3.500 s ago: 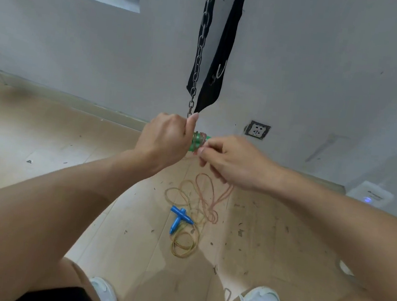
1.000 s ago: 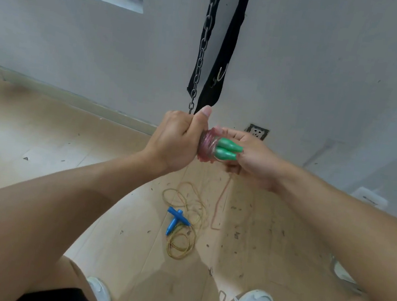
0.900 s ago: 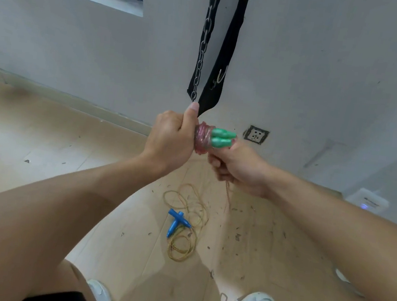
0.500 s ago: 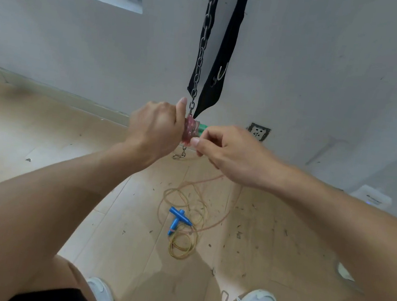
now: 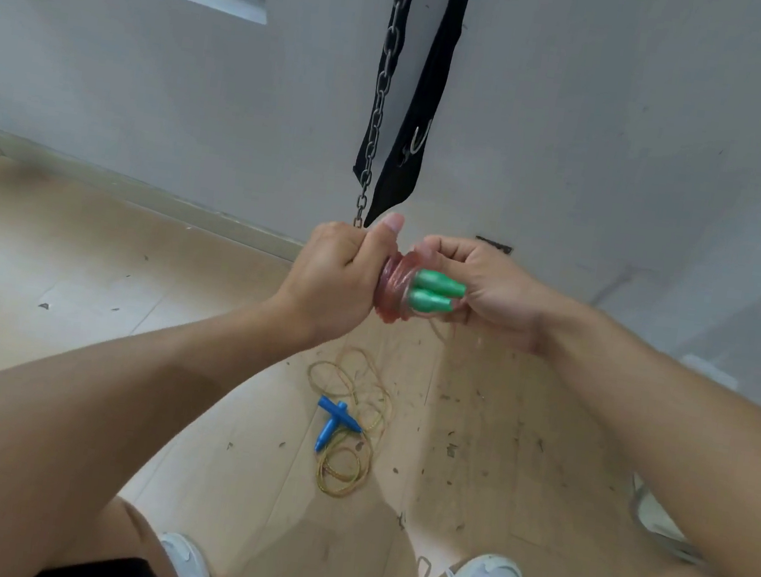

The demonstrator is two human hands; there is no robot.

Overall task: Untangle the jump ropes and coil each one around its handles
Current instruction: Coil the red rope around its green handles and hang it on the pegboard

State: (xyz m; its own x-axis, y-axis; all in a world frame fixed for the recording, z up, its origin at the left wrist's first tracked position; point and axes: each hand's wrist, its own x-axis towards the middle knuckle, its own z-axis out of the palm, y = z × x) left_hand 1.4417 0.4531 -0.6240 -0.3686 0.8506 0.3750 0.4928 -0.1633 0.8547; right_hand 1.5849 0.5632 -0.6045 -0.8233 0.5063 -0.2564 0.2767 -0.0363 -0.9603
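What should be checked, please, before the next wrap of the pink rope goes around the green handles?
1. Green handles lie side by side: ok.
2. Left hand grips the bundle: ok.
3. Pink rope coils sit tight on the handles: ok.
4. Right hand holds the loose pink strand: cannot tell, blurred below the hand.
5. Pink rope is free of the yellow rope on the floor: cannot tell.
6. Blue handles coiled: not ok.

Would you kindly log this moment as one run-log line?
left hand: grips green handles | right hand: winding pink rope onto them | blue-handled rope: loose on floor
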